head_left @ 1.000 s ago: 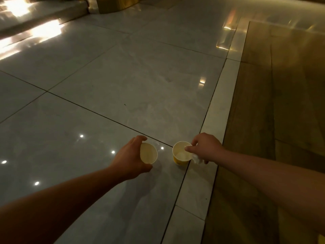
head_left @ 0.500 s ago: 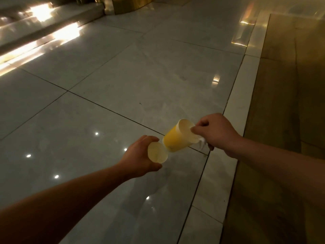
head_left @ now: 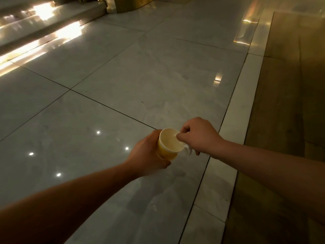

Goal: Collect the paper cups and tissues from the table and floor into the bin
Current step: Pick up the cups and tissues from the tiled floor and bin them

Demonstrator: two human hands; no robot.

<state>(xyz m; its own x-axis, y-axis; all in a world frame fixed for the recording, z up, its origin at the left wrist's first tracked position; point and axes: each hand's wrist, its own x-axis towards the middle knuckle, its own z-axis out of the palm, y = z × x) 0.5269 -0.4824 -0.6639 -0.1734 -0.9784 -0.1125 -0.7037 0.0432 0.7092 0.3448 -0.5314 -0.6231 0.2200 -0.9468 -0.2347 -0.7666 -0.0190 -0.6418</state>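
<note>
A yellow paper cup (head_left: 168,145) with a pale inside is held above the floor, its mouth facing up towards me. It sits nested in the cup that my left hand (head_left: 146,155) grips from the left; that lower cup is almost fully hidden. My right hand (head_left: 198,136) pinches the cup's right rim with thumb and forefinger. A crumpled white tissue (head_left: 187,149) hangs under that hand's curled fingers, beside the cup. No bin is in view.
Glossy grey marble floor tiles (head_left: 123,85) lie below, with a pale stone border strip (head_left: 235,124) to the right. Beyond it is wooden flooring (head_left: 284,120). Lit steps (head_left: 40,27) and a gold base (head_left: 130,4) stand far off.
My right hand lifted the yellow cup off the floor, tilted it and pushed it into the cup in my left hand. Both hands rose and came together.
</note>
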